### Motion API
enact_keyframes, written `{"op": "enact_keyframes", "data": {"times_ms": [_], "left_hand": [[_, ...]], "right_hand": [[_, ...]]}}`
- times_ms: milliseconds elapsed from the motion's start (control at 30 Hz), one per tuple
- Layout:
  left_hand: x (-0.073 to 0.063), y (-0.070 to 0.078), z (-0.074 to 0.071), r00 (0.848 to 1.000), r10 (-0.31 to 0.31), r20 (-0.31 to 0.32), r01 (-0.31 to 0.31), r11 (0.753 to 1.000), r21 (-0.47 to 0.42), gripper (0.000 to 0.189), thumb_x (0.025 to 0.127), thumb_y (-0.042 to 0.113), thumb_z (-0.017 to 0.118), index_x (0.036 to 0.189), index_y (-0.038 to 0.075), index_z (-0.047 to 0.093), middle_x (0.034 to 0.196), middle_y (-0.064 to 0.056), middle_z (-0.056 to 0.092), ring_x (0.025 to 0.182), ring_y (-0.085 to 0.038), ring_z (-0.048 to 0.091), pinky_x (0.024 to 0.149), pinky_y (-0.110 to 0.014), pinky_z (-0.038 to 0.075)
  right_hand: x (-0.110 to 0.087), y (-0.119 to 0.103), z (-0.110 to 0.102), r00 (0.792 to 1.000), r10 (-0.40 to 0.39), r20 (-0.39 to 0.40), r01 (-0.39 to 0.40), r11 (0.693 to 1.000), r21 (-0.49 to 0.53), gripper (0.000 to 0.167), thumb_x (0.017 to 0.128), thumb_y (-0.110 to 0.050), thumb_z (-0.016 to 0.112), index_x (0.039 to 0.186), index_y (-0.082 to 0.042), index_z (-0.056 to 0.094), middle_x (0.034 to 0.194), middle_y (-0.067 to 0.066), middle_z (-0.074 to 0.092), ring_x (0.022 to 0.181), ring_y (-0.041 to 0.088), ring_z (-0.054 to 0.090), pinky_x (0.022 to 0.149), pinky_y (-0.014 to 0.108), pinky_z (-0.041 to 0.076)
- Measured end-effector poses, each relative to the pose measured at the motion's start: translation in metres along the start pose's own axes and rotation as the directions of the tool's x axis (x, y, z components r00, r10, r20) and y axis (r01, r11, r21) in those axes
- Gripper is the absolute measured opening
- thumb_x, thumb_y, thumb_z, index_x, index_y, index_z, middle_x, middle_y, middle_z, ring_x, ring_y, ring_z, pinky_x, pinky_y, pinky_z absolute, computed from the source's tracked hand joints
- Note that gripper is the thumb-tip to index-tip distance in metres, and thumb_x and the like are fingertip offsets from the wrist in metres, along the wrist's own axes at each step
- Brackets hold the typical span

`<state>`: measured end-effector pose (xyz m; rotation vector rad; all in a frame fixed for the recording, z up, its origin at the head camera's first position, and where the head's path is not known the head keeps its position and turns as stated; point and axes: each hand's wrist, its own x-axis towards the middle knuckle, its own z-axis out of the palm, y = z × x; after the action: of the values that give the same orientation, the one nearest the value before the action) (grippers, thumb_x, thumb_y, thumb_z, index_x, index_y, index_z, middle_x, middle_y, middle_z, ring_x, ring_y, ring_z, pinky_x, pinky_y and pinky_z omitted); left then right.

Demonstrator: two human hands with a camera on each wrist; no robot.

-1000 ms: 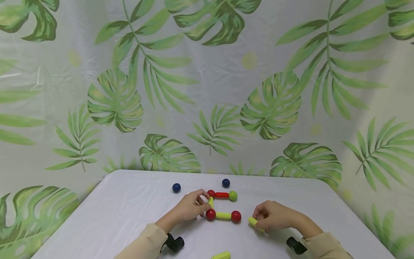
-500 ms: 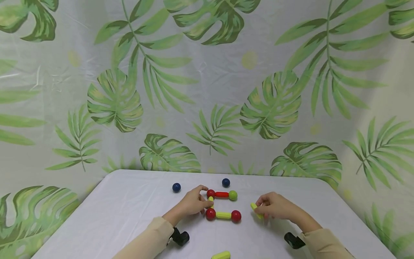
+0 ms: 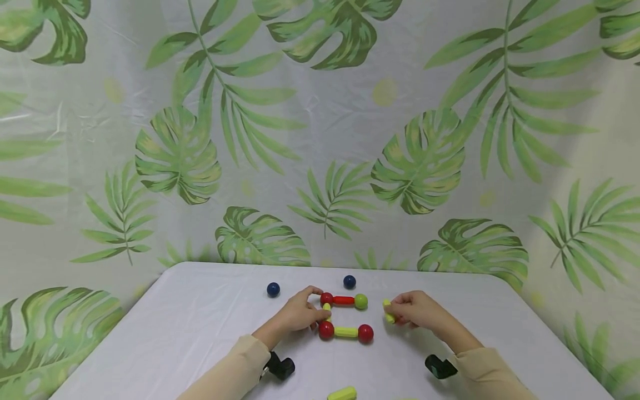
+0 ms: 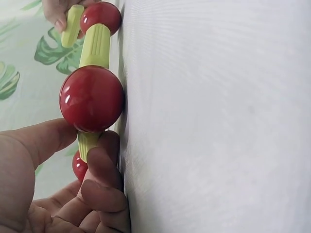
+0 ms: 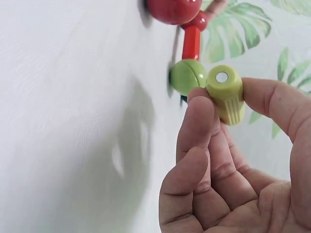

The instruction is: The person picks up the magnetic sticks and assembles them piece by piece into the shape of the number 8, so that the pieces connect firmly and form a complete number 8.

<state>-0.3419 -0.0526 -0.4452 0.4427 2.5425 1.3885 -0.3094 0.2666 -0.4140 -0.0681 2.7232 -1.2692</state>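
A three-sided frame of magnetic rods and balls lies on the table. Its left side is a yellow-green rod (image 4: 89, 145) between two red balls (image 3: 326, 330). My left hand (image 3: 301, 312) pinches that rod between thumb and fingers. From the near corner another yellow-green rod (image 3: 346, 332) runs to a red ball (image 3: 365, 334). At the far side a red rod (image 3: 343, 300) ends in a green ball (image 3: 361, 301). To the right of the frame, my right hand (image 3: 419, 311) pinches a loose yellow-green magnetic rod (image 5: 226, 94), with a round metal end showing, apart from the balls.
Two dark blue balls (image 3: 273, 289) lie behind the frame on the white table (image 3: 210, 311). One more yellow-green rod (image 3: 342, 394) lies at the near edge of the view. A leaf-patterned curtain (image 3: 345, 139) hangs behind the table.
My right hand has lifted its rod and moved it away from me, then left towards the frame's open side. My left hand's fingers have spread slightly at the left rod; the frame stays in place.
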Motion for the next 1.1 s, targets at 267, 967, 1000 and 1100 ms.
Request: {"op": "enact_keyframes", "data": {"times_ms": [267, 967, 1000, 1100], "left_hand": [[0.002, 0.0, 0.002, 1.0, -0.017, 0.016, 0.017, 1.0, -0.025, 0.055, 0.097, 0.028, 0.08, 0.143, 0.014, 0.055, 0.072, -0.001, 0.065, 0.062, -0.015, 0.054, 0.061, -0.028, 0.04], [-0.001, -0.001, 0.0, 0.999, -0.04, 0.004, 0.04, 0.998, -0.041, 0.057, 0.097, 0.03, 0.081, 0.145, 0.016, 0.054, 0.074, -0.001, 0.065, 0.062, -0.015, 0.054, 0.059, -0.027, 0.041], [0.0, -0.001, 0.0, 0.999, -0.039, 0.004, 0.039, 0.998, -0.041, 0.057, 0.097, 0.03, 0.081, 0.145, 0.016, 0.055, 0.074, -0.001, 0.065, 0.062, -0.016, 0.054, 0.059, -0.027, 0.041], [0.0, 0.0, 0.0, 0.999, -0.034, 0.005, 0.034, 0.999, -0.041, 0.056, 0.097, 0.029, 0.081, 0.145, 0.015, 0.055, 0.075, -0.002, 0.066, 0.062, -0.015, 0.055, 0.058, -0.026, 0.041]], "right_hand": [[0.011, 0.002, 0.01, 0.999, 0.033, -0.011, -0.032, 0.996, 0.088, 0.031, 0.099, -0.035, 0.076, 0.104, -0.004, 0.074, 0.087, 0.001, 0.073, 0.078, 0.013, 0.068, 0.07, 0.029, 0.053], [0.027, -0.013, 0.045, 0.996, 0.082, -0.04, -0.077, 0.99, 0.115, 0.029, 0.096, -0.033, 0.078, 0.1, -0.004, 0.075, 0.082, 0.003, 0.074, 0.07, 0.014, 0.065, 0.065, 0.025, 0.049], [0.026, -0.014, 0.045, 0.996, 0.083, -0.039, -0.078, 0.99, 0.113, 0.029, 0.096, -0.033, 0.078, 0.099, -0.004, 0.075, 0.082, 0.003, 0.074, 0.07, 0.014, 0.065, 0.065, 0.025, 0.05], [0.025, -0.016, 0.045, 0.995, 0.09, -0.037, -0.085, 0.99, 0.108, 0.028, 0.096, -0.033, 0.079, 0.099, -0.005, 0.075, 0.081, 0.004, 0.074, 0.069, 0.014, 0.063, 0.065, 0.024, 0.049]]}}
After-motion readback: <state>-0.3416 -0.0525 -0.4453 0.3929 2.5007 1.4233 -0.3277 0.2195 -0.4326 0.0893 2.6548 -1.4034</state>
